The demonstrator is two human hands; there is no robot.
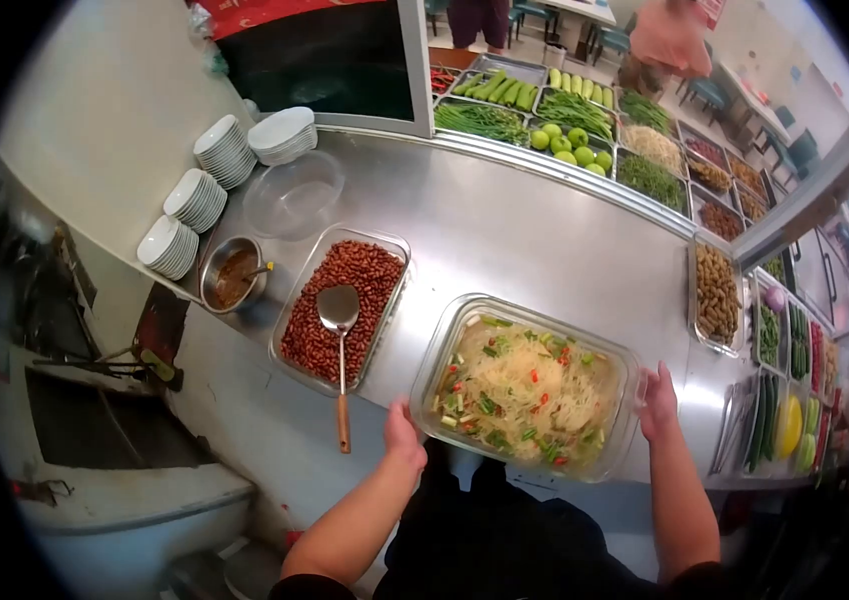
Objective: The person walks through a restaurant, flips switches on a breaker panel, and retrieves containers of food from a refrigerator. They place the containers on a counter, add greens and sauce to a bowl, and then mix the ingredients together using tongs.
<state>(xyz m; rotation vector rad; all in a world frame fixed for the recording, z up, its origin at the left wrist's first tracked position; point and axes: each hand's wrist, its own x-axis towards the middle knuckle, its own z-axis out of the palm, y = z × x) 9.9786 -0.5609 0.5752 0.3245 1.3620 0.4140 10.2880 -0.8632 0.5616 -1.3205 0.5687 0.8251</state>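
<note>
A clear rectangular glass dish (427,350) of pale noodles (530,385) with red and green pieces lies at the counter's front edge. My left hand (404,435) grips its left side, and my right hand (659,402) holds the right end, fingers pointing up along the rim. Left of the dish stands a glass tray (395,245) of reddish-brown peanuts (363,275). A metal spatula (338,308) rests on the peanuts, its wooden handle sticking out over the front edge.
On the steel counter (505,225) are a steel bowl (215,295) of brown sauce, a clear plastic bowl (295,195) and stacked white dishes (220,140). Vegetable trays (570,120) line the far side; tongs (732,425) lie right. Two people (670,45) (478,20) are beyond.
</note>
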